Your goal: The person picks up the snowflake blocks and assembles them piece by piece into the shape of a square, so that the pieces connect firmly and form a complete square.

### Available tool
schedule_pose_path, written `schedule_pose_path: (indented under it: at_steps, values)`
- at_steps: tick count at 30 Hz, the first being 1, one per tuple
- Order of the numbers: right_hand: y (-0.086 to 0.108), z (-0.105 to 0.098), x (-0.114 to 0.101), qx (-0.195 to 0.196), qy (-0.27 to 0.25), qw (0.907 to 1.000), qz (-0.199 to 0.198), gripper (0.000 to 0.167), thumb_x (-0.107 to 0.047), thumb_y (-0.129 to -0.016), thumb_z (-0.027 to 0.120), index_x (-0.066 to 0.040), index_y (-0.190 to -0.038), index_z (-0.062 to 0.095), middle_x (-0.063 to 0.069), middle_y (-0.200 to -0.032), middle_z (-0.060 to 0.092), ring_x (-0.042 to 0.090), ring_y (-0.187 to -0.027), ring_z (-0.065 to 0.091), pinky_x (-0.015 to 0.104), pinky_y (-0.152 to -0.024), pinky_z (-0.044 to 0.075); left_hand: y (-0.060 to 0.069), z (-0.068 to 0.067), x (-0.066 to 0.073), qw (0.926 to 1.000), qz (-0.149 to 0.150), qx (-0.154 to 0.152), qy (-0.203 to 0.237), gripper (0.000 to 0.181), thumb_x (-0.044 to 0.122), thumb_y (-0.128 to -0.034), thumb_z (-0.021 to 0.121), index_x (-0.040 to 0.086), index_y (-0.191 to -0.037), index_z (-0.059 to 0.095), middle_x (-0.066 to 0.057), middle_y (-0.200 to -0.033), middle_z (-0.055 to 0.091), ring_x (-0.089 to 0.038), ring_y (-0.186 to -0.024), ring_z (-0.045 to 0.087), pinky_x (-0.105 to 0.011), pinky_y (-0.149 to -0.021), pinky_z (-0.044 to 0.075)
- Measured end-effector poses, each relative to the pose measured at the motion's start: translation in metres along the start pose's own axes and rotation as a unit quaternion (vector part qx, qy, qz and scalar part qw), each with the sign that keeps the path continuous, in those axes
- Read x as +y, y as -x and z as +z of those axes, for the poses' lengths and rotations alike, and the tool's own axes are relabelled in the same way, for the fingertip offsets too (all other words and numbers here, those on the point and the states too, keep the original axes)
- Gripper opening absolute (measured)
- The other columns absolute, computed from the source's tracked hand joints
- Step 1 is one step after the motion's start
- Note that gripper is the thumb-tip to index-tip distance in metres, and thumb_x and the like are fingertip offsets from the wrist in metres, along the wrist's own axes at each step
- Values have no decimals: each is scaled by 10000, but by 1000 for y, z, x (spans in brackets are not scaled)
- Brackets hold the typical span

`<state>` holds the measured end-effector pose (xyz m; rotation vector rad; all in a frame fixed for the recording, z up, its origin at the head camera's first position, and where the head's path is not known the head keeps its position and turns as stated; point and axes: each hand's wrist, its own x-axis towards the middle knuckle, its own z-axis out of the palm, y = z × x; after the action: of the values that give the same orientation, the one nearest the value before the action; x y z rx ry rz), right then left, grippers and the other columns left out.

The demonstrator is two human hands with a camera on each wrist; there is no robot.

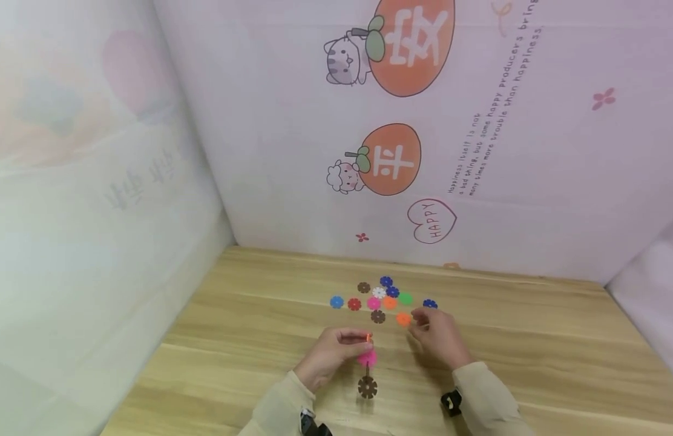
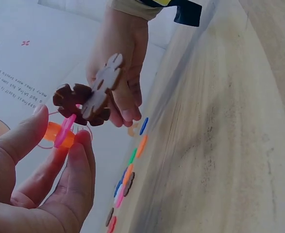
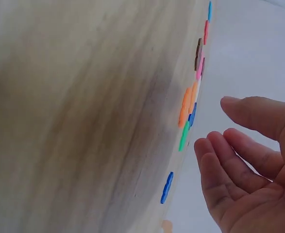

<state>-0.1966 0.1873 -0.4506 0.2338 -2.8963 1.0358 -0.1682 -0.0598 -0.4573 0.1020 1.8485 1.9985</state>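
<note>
Between thumb and fingers, my left hand (image 1: 334, 354) pinches an orange disc (image 2: 51, 132) at the end of a joined chain. A pink disc (image 1: 367, 358) is slotted into it, and brown discs (image 1: 367, 387) hang at the chain's other end, above the table. My right hand (image 1: 439, 334) holds nothing; its thumb and fingers are apart in the right wrist view. In the head view its fingertips are beside a loose orange disc (image 1: 403, 319); whether they touch it I cannot tell.
Several loose notched discs lie on the wooden table (image 1: 249, 339), among them a light blue one (image 1: 336, 302), a red one (image 1: 354, 304), a green one (image 1: 405, 298) and a dark blue one (image 1: 430, 304). A printed cloth (image 1: 293, 181) stands behind them.
</note>
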Motion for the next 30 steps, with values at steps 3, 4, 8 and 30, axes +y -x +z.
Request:
schedule_pose_path:
  at_steps: [3, 4, 8, 30]
  values:
    - [-5, -1, -1, -47, 122, 9999, -19, 328, -56, -844, 732, 75, -1133, 652, 200, -1035, 703, 302, -924, 686, 425, -808, 598, -2, 0, 2, 10000, 8, 7, 35, 395, 110, -838, 762, -29, -1190, 649, -125, -1086, 724, -144, -924, 691, -284, -896, 573]
    - [-7, 0, -2, -61, 158, 9999, 10, 333, -60, -841, 736, 73, -1135, 653, 201, -1039, 703, 305, -930, 684, 430, -816, 596, -3, -1, 3, 10000, 16, 3, 37, 395, 112, -836, 764, -27, -1189, 651, -127, -1087, 724, -146, -925, 692, -283, -895, 573]
    - [-13, 2, -1, -190, 219, 9995, 142, 376, -66, -829, 751, 73, -1161, 643, 202, -1067, 701, 321, -972, 673, 458, -864, 581, -3, -1, 4, 10000, 39, 2, 20, 394, 112, -836, 763, -15, -1192, 652, -128, -1088, 726, -151, -925, 697, -287, -889, 576]
    - [-32, 19, 0, -427, 750, 9963, -55, 227, 16, -785, 749, 31, -1004, 689, 57, -786, 655, 167, -712, 593, 339, -662, 562, -4, -2, 1, 9999, -64, 11, -124, 432, 167, -854, 751, 18, -1241, 631, -106, -1117, 709, -149, -939, 687, -307, -882, 579]
